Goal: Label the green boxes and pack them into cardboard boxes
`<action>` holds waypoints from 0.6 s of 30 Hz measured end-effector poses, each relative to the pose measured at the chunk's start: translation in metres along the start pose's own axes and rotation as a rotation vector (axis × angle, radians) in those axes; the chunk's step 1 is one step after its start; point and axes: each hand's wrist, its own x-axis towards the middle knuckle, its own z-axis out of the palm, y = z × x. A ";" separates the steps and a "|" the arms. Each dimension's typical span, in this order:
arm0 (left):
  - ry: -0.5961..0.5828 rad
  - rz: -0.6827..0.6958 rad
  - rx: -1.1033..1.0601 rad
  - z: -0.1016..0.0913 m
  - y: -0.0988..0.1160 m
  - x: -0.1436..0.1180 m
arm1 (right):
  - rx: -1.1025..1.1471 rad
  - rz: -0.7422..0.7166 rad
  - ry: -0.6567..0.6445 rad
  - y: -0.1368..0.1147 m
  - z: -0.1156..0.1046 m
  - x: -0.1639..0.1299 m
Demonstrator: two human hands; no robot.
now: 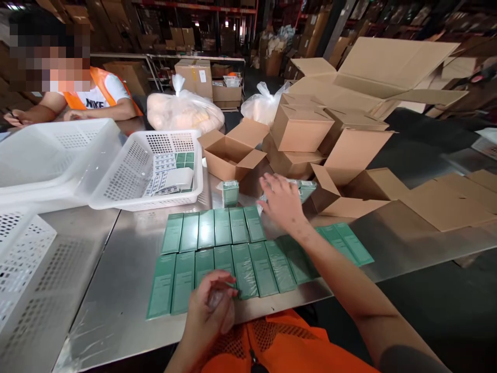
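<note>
Two rows of green boxes (233,254) lie flat at the frame's centre on a steel table (116,290); the left hand (212,305), lower centre, pinches a scrap of clear film (216,298) at the near row's edge; the right hand (282,202), fingers spread and gripping nothing, rests on upright green packs (306,189) right of centre; a white basket (147,171) holding labels sits upper left, cartons (301,129) beyond.
</note>
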 end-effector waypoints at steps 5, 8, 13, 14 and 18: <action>0.035 -0.013 0.070 0.006 0.012 0.017 | -0.010 0.004 -0.026 0.031 -0.002 -0.011; 0.011 -0.130 -0.083 0.016 0.022 0.041 | 0.138 -0.016 0.043 0.029 -0.007 -0.032; 0.004 -0.146 -0.471 0.049 0.048 0.082 | 0.810 0.248 0.511 -0.020 -0.018 -0.083; 0.008 -0.104 -0.564 0.057 0.052 0.086 | 0.871 0.263 0.508 -0.033 -0.015 -0.092; -0.058 -0.053 -0.637 0.091 0.059 0.080 | 0.952 0.263 0.594 -0.072 0.006 -0.115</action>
